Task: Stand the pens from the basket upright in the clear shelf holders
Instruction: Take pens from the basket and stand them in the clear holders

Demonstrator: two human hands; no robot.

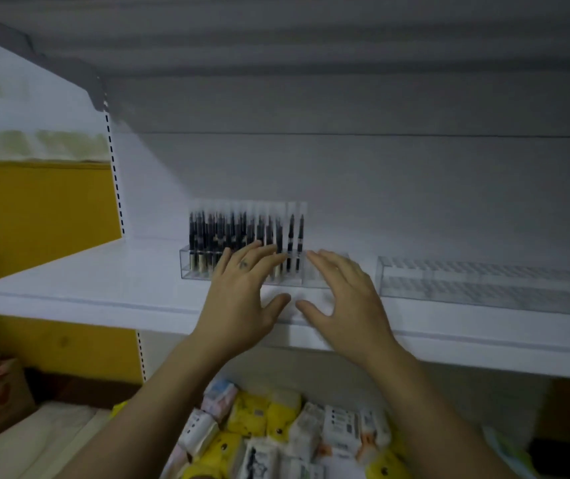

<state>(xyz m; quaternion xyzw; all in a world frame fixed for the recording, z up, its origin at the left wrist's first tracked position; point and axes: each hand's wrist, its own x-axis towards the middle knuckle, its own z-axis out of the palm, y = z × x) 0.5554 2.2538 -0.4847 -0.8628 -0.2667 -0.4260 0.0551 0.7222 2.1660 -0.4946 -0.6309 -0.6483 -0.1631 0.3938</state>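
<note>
Two hands, left (242, 299) and right (344, 299), spread flat and grasping nothing before two holders: one (197, 267) pen-filled (290, 236), one (484, 288) bare.

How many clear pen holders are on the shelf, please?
2. The left holder, part-filled with black pens, stands behind the left hand and right hand; the right holder, empty, sits beside it. None seems hidden.

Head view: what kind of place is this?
Likely a small shop or stockroom: a white shelf on slotted uprights, a clear holder of upright pens, and wrapped packets piled below.
</note>
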